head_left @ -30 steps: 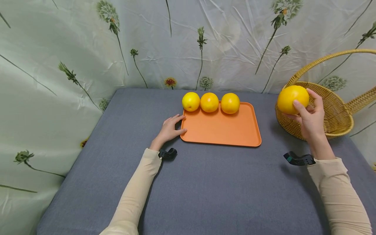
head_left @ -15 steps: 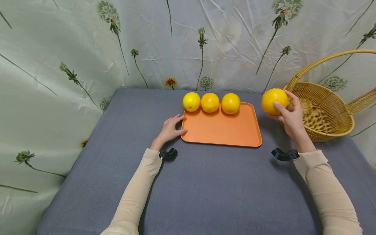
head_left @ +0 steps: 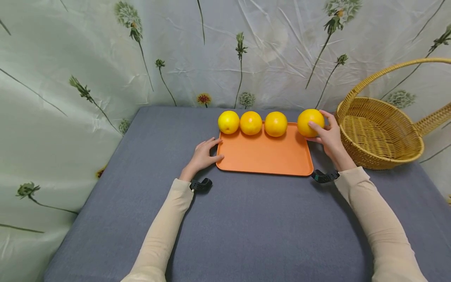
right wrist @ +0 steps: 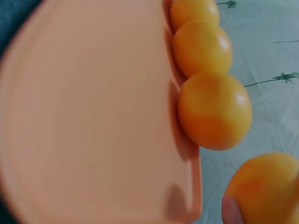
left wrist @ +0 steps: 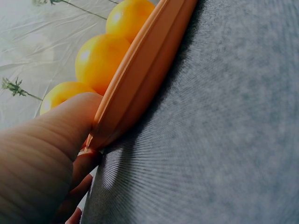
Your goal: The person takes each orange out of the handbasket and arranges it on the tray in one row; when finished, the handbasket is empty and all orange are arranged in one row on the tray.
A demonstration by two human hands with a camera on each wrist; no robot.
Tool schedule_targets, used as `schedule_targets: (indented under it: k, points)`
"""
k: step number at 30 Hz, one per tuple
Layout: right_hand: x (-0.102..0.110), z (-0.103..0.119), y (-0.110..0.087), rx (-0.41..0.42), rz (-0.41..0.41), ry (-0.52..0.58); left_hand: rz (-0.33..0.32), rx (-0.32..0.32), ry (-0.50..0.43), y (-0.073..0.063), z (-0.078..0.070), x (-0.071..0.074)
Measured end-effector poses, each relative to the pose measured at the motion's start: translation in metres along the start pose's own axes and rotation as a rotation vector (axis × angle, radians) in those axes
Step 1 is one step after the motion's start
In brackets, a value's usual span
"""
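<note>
My right hand (head_left: pixel 330 137) grips an orange (head_left: pixel 310 122), thumb in front and fingers around its right side, over the tray's far right corner. In the right wrist view that orange (right wrist: pixel 268 189) is above its shadow, with a fingertip on it. Three more oranges, left (head_left: pixel 228 122), middle (head_left: pixel 251 123) and right (head_left: pixel 276 124), form a row along the far edge of an orange tray (head_left: pixel 264 156). At the tray's left end, my left hand (head_left: pixel 202 155) touches the rim with thumb and index finger spread apart. The left wrist view shows the thumb (left wrist: pixel 74 114) against the rim.
A wicker basket (head_left: pixel 384 158) with a tall handle stands right of the tray, close to my right forearm. Grey cloth (head_left: pixel 246 219) covers the table. Behind it hangs a curtain (head_left: pixel 197 70) with a dandelion print.
My right hand has carried its orange leftward from above the basket to the tray's far right corner, and slightly lower. My left hand and the three oranges in the row stay put.
</note>
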State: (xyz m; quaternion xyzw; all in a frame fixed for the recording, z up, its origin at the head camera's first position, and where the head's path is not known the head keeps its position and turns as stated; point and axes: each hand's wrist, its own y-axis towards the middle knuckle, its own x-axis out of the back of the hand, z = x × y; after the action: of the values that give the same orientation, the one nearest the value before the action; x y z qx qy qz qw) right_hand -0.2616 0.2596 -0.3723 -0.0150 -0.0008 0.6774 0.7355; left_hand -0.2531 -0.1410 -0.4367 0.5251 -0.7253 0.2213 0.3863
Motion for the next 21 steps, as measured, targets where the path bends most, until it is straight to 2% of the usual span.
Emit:
schedule_targets:
  k: [3,8,11,18,21]
  points:
    - [-0.004,-0.003,0.007,-0.026,-0.002,-0.088,-0.001,0.0,0.001,0.0,0.001,-0.001]
    - [-0.008,-0.009,0.016,-0.054,0.005,-0.141,0.001,-0.001,0.002,0.0,0.002,-0.001]
    - [-0.011,-0.012,0.018,-0.058,0.006,-0.163,-0.002,-0.006,0.003,0.0,0.001,0.0]
    - [-0.021,-0.019,0.023,-0.035,-0.007,-0.335,-0.006,-0.01,0.001,0.0,0.001,0.0]
    - [-0.022,-0.019,0.024,-0.047,0.001,-0.374,-0.001,-0.008,0.0,0.001,0.0,0.0]
